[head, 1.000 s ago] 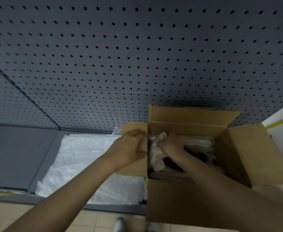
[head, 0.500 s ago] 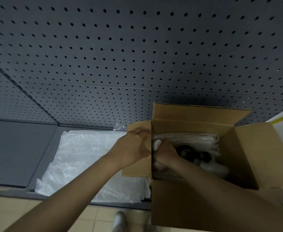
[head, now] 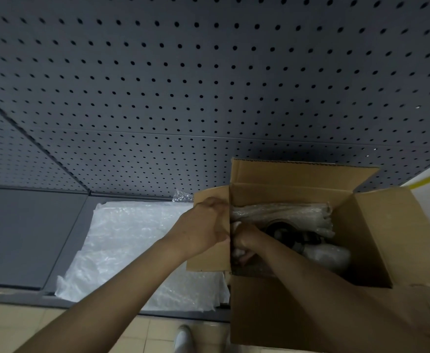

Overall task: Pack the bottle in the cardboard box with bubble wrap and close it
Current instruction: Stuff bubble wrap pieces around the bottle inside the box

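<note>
Gripping the left flap [head: 209, 250] of the open cardboard box [head: 298, 314], our left hand [head: 203, 225] has its fingers curled over the flap's top edge. Our right hand [head: 247, 242] reaches inside by the box's left wall, fingers closed on white wrap. The bottle [head: 328, 256] lies inside toward the right wall, bubble wrap [head: 280, 212] behind it; spare sheets [head: 132, 250] cover the shelf's [head: 30, 238] front edge.

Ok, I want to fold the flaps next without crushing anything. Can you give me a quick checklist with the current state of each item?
1. Bottle inside the box: ok.
2. Bubble wrap around it: ok at the back, cannot tell underneath.
3. Right hand out of the box: not ok, it is inside by the left wall.
4. Left hand free: not ok, it grips the left flap.
5. Flaps open and unbent: ok.
6. Spare wrap on the shelf: ok.
</note>
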`<state>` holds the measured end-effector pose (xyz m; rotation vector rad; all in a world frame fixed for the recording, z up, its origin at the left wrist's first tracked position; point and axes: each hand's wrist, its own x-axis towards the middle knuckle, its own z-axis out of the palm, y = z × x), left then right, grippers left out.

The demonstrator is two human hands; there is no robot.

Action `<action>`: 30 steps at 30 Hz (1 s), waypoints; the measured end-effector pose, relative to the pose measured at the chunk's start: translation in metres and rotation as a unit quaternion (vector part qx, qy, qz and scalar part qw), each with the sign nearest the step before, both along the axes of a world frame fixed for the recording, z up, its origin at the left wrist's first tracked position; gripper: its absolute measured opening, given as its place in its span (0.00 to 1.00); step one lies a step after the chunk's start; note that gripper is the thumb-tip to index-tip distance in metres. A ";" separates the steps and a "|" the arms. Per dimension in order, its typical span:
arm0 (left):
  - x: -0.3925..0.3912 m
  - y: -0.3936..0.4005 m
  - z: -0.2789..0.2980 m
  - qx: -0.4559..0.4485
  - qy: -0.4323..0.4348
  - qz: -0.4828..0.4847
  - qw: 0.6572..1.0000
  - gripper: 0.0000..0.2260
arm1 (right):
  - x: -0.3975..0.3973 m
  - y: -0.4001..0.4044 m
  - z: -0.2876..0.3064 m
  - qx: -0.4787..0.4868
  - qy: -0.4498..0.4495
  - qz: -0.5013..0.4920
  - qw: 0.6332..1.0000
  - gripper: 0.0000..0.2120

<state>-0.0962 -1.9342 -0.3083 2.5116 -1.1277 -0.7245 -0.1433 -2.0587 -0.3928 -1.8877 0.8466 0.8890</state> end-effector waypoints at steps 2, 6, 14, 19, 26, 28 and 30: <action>-0.001 0.000 0.001 0.001 -0.003 -0.001 1.000 0.28 | -0.003 -0.002 0.003 0.014 0.006 0.002 1.000 0.12; -0.001 0.002 -0.001 -0.003 -0.007 0.002 1.000 0.29 | -0.014 -0.015 0.007 0.101 0.010 -0.036 0.994 0.09; -0.002 0.002 -0.008 -0.002 -0.010 0.003 1.000 0.31 | -0.016 -0.014 0.004 0.092 0.003 -0.023 0.995 0.16; -0.001 0.002 -0.008 -0.011 -0.003 0.001 1.000 0.31 | -0.007 -0.007 0.006 0.049 0.022 0.050 0.997 0.11; -0.003 0.002 -0.004 0.002 -0.011 -0.005 1.000 0.31 | -0.001 0.000 -0.002 0.011 0.028 0.045 0.999 0.09; -0.004 0.001 -0.001 0.006 -0.012 -0.009 1.000 0.30 | -0.006 -0.003 0.004 0.038 0.039 0.007 0.998 0.07; -0.006 0.000 0.004 0.014 -0.025 -0.020 0.999 0.29 | -0.012 -0.006 0.013 0.068 0.048 -0.023 0.996 0.06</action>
